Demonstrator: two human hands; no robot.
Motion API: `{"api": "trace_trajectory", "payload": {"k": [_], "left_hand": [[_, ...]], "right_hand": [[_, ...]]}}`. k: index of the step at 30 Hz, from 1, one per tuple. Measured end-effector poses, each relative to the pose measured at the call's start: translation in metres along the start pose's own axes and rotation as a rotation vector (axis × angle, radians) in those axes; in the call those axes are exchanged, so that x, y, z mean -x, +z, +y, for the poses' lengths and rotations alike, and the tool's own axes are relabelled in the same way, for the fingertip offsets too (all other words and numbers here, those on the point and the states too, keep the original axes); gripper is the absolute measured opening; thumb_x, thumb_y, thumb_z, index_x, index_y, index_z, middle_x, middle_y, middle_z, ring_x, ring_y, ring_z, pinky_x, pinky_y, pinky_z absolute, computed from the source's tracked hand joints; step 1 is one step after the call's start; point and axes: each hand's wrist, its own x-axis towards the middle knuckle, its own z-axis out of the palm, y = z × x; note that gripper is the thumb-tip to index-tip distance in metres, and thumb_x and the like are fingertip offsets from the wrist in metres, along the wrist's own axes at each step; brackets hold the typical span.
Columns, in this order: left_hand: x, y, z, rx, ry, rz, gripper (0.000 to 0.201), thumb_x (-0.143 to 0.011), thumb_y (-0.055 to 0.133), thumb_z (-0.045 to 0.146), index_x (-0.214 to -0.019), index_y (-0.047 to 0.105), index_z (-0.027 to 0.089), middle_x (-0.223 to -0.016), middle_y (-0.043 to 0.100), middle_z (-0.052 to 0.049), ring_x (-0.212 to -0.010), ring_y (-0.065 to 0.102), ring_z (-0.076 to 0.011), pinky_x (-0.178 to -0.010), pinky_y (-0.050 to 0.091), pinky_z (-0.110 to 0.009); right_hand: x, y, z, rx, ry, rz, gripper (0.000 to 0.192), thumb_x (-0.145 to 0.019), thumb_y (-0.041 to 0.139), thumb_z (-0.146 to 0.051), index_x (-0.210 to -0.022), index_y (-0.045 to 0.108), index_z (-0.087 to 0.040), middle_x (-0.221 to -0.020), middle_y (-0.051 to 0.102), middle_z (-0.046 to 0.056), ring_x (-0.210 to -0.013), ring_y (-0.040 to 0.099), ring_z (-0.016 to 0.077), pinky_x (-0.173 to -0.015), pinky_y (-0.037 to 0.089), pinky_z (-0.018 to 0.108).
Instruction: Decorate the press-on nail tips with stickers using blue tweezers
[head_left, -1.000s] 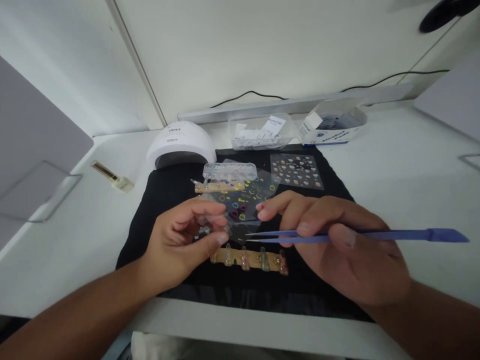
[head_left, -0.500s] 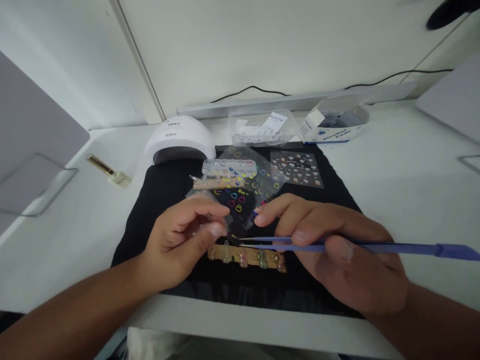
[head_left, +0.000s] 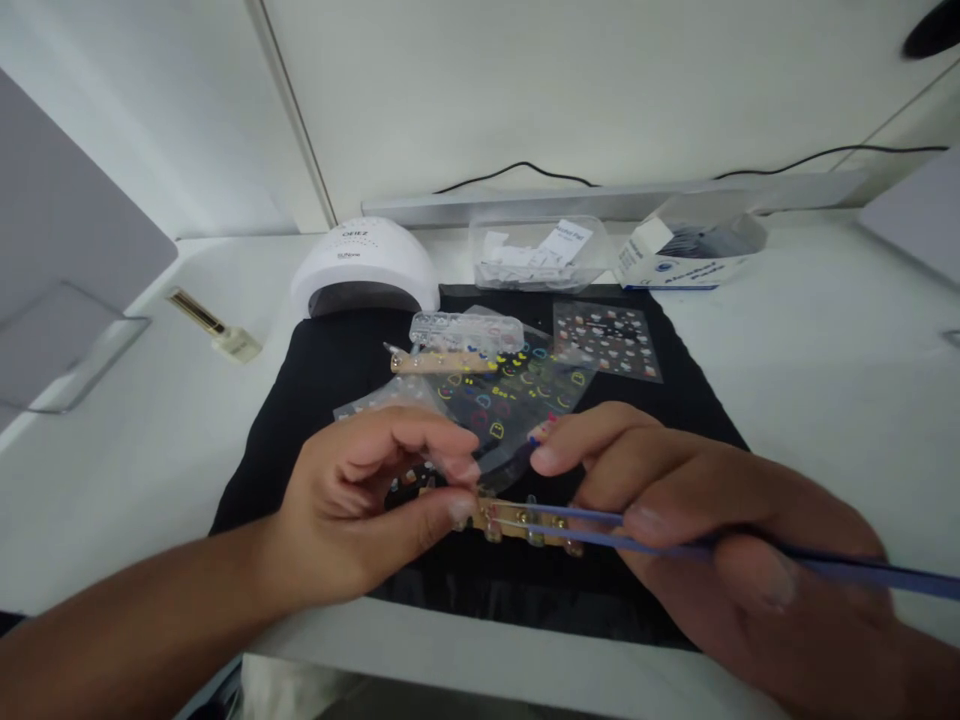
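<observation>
We see the left hand [head_left: 367, 500] pinching the near edge of a clear sticker sheet [head_left: 501, 400] between thumb and forefinger, while the right hand [head_left: 697, 530] is closed on blue tweezers [head_left: 592, 525], its forefinger stretched forward to touch the sheet's other near corner. The tweezer tips rest just past the left thumb, over a wooden strip of nail tips [head_left: 525, 522] that lies directly under both hands on the black mat [head_left: 315, 400].

As we judge it, the nails on the strip already carry some colour and small ornaments, but no sticker seems to be lifted yet: the tweezer tips look bare, though they are too small to be sure.

The sheet is transparent and curls upward beyond the fingers, printed with small bright outlines in yellow, pink and blue. Beyond it lie a second strip [head_left: 442, 362] and a clear gem case [head_left: 466, 332].
</observation>
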Motion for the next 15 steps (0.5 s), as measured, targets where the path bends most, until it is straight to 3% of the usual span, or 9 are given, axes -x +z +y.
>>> {"api": "trace_trajectory", "payload": {"k": [6,15], "left_hand": [[0.002,0.000,0.004,0.024,-0.049,0.028,0.036,-0.080,0.079,0.000,-0.108,0.078,0.022,-0.088,0.077,-0.001,-0.079,0.073,-0.0107,-0.074,0.062,-0.016],[0.002,0.000,0.002,-0.057,0.019,0.007,0.022,-0.086,0.077,0.010,-0.105,0.078,0.020,-0.085,0.076,-0.004,-0.076,0.071,-0.0138,-0.070,0.060,-0.022]], "right_hand": [[0.006,0.000,-0.004,0.118,0.016,0.024,0.025,-0.100,0.059,-0.042,-0.094,0.075,-0.023,-0.074,0.073,0.003,-0.089,0.073,0.0213,-0.087,0.060,0.038],[0.013,0.005,-0.006,0.167,0.056,0.084,0.026,-0.099,0.057,-0.048,-0.091,0.072,-0.028,-0.068,0.071,0.000,-0.080,0.074,0.0225,-0.086,0.061,0.045]]}}
